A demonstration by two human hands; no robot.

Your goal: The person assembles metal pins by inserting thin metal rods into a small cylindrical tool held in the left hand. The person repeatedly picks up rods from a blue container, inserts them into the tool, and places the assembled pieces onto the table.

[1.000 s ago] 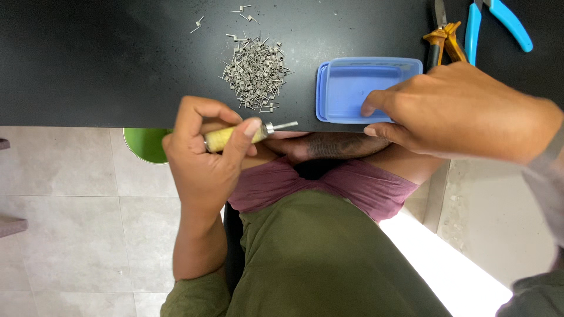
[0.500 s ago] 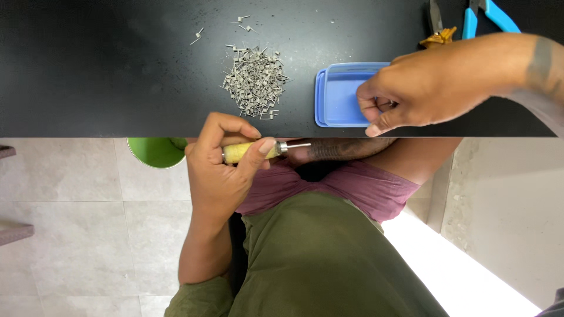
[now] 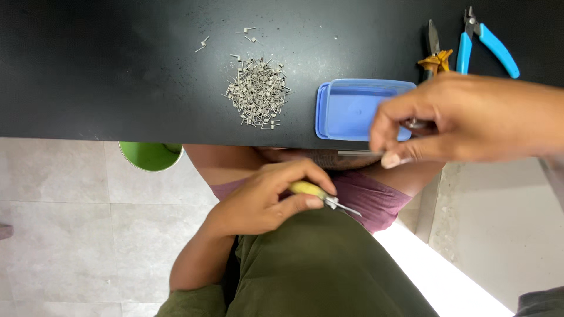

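A small yellow-handled tool (image 3: 314, 192) is clamped in the left hand (image 3: 264, 199); a tiny metal piece (image 3: 405, 159) is pinched by the right hand (image 3: 464, 117), to be brought together next.

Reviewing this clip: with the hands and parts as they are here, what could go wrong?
1. The left hand holds a yellow-handled tool over the lap, off the black table; anything dropped there would likely fall to the floor.
2. The right hand pinches something small over the blue tray, near its front edge; a slip could send it off the table.
3. The pile of small metal pieces lies loose and could scatter if brushed.
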